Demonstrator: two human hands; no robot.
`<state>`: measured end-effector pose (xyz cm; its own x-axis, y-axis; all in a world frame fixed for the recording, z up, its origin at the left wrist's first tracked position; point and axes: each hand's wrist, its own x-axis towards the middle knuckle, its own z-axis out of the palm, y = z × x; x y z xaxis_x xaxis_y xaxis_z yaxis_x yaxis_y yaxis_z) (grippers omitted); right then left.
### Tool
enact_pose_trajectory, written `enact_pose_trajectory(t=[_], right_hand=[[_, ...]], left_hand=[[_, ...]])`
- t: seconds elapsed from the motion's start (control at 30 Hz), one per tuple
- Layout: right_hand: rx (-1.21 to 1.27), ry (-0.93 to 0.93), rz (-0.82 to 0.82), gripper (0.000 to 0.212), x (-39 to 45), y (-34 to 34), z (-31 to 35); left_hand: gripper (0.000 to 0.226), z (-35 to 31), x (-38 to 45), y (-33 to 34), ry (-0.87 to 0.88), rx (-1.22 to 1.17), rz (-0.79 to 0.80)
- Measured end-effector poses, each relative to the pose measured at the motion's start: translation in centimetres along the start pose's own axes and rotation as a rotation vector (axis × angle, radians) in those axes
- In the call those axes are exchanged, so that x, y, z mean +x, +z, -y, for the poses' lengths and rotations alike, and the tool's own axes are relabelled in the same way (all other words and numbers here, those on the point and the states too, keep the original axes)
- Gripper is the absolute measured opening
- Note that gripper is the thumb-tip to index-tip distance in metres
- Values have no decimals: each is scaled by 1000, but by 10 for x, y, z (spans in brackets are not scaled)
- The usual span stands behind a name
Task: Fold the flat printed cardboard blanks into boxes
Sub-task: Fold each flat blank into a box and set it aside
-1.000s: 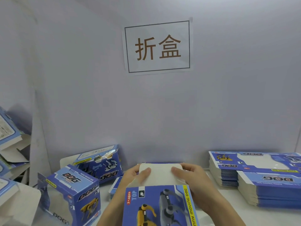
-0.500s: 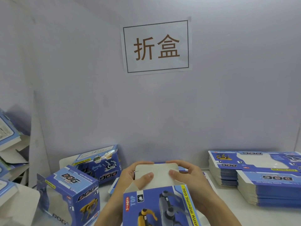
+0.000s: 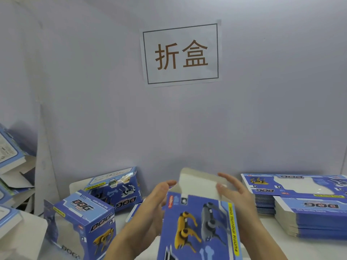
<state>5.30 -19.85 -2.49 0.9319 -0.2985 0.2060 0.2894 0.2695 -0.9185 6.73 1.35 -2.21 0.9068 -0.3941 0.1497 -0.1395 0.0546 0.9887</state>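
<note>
So the half-folded box [image 3: 199, 228] is sitting at about 6 o'clock, right up close, blue top panel with the yellow and grey dogs facing up and its plain white end flap [image 3: 199, 182] sticking up at the far end. The left hand [image 3: 150, 209] is flat against the box's left side, fingers straight and together, not curled round anything. The right hand [image 3: 236, 196] is on the right edge with its fingers stretched out against the flap, relaxed and spread rather than pinching. Out at 3 o'clock are two stacks of flat blanks [image 3: 304, 201] lying on the white table [image 3: 281, 248]. At 8 o'clock there's a finished box [image 3: 82, 222] standing up, another finished one [image 3: 116, 188] behind it around 10. Up at 12 a paper sign [image 3: 181, 53] is stuck on the wall.
</note>
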Motion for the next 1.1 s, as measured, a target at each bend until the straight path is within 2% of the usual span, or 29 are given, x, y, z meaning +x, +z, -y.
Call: enact_pose_trajectory(t=[0.1, 0.17, 0.23, 0.27, 0.37, 0.43, 0.57, 0.63, 0.73, 0.77, 0.8, 0.83, 0.87, 0.93, 1.0, 1.1], right_hand=[[196, 6, -230, 24, 9, -16, 3], [269, -12, -388, 27, 14, -26, 0], [328, -36, -475, 28, 18, -32, 0], [360, -30, -474, 26, 19, -33, 1], [596, 34, -285, 30, 19, -38, 3], [707, 57, -250, 32, 16, -41, 0], [717, 136, -249, 32, 12, -44, -20], [666, 182, -232, 35, 11, -44, -27], [582, 203, -198, 38, 10, -40, -31], [556, 203, -186, 36, 9, -38, -31], [528, 201, -177, 35, 8, -36, -30], [500, 203, -179, 34, 8, -35, -31], [468, 207, -179, 33, 8, -33, -31], [398, 223, -168, 30, 7, -29, -32], [298, 251, -154, 25, 7, -27, -32], [90, 290, -148, 20, 9, -23, -36]], left_hand=[[42, -4, -15, -6, -141, -66, 147], [69, 1, -22, -20, -204, 24, 248], [88, 1, -23, -21, -241, 73, 317], [90, 0, -23, -20, -241, 77, 305], [86, 4, -23, -18, -202, -29, 207], [82, 5, -23, -21, -161, -60, 180], [66, 3, -30, -27, -22, -33, 194], [70, -3, -27, -24, 196, -102, -7], [74, -24, -24, -29, 580, -391, -511], [90, -29, -26, -35, 607, -451, -602], [104, -32, -27, -40, 561, -472, -638], [106, -30, -28, -46, 477, -434, -648], [96, -25, -28, -51, 384, -359, -634], [59, -5, -23, -53, 262, -181, -564], [38, 14, -14, -43, 157, 193, -460], [44, 48, 1, -24, 17, 676, -315]])
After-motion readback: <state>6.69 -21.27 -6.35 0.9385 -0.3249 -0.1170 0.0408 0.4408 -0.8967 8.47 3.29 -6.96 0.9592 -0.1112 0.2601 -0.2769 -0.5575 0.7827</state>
